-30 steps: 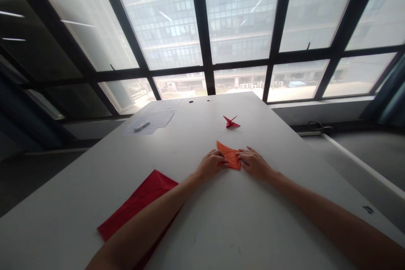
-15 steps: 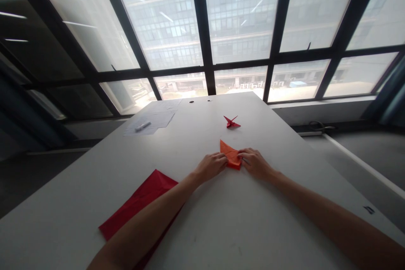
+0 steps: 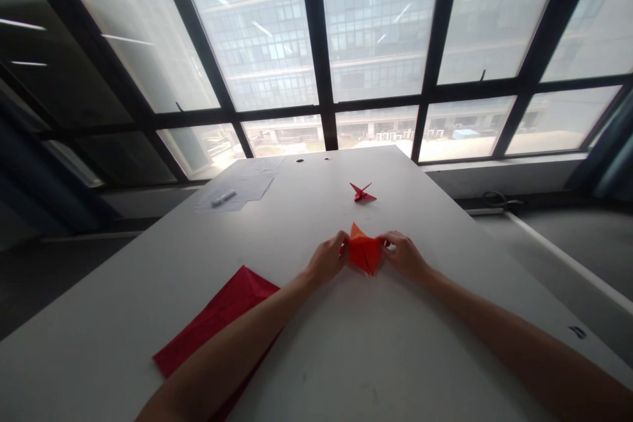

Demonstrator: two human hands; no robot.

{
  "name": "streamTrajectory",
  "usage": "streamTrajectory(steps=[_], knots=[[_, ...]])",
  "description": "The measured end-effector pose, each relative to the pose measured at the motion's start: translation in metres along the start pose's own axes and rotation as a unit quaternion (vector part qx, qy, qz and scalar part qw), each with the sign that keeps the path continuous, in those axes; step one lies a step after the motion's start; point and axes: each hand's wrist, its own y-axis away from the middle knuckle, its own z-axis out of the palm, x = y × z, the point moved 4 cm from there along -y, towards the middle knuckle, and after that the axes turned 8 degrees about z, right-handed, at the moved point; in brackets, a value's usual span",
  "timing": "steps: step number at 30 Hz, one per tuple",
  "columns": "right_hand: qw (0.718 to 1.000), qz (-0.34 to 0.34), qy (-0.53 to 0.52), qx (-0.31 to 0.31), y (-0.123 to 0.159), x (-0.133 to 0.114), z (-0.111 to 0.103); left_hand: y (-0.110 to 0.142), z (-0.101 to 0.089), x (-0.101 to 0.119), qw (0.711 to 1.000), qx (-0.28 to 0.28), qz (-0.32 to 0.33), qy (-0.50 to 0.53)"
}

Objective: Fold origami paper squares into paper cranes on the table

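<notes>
An orange piece of folded paper [image 3: 364, 252] is held between my two hands, just above or on the white table [image 3: 316, 343]. Its upper point stands away from me, and a slit shows down its near face. My left hand [image 3: 328, 257] pinches the paper's left edge. On the opposite edge, my right hand [image 3: 403, 254] pinches with thumb and fingers. Beyond the paper lies a finished red paper crane [image 3: 362, 193]. A sheet of dark red paper [image 3: 217, 313] lies at the left, partly covered by my left forearm.
White printed sheets [image 3: 247, 184] lie at the far left of the table, with a whitish tube-shaped object [image 3: 223, 198] on top. A small dark mark [image 3: 577, 331] is near the right edge. Tall windows [image 3: 376, 26] rise behind the table.
The orange paper has turned from lying flatter to showing a slit, pointed near face. My hands have shifted from pressing on it to pinching its two side edges.
</notes>
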Motion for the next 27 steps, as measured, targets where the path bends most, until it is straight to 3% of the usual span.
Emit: streamTrajectory(steps=[9, 15, 21, 27], knots=[[0.995, -0.020, -0.082, -0.061, 0.005, -0.017, -0.004, -0.001, 0.002, -0.008, 0.992, 0.047, -0.078, 0.084], [0.983, -0.018, -0.154, -0.099, 0.003, -0.012, -0.002, -0.002, 0.002, -0.010, 0.986, 0.068, -0.097, 0.117], [0.984, 0.003, -0.145, -0.106, 0.003, -0.005, 0.004, -0.003, 0.006, -0.009, 0.985, 0.034, -0.086, 0.148], [0.983, -0.015, -0.123, -0.138, 0.005, -0.009, 0.006, -0.005, 0.004, -0.014, 0.988, 0.048, -0.086, 0.117]])
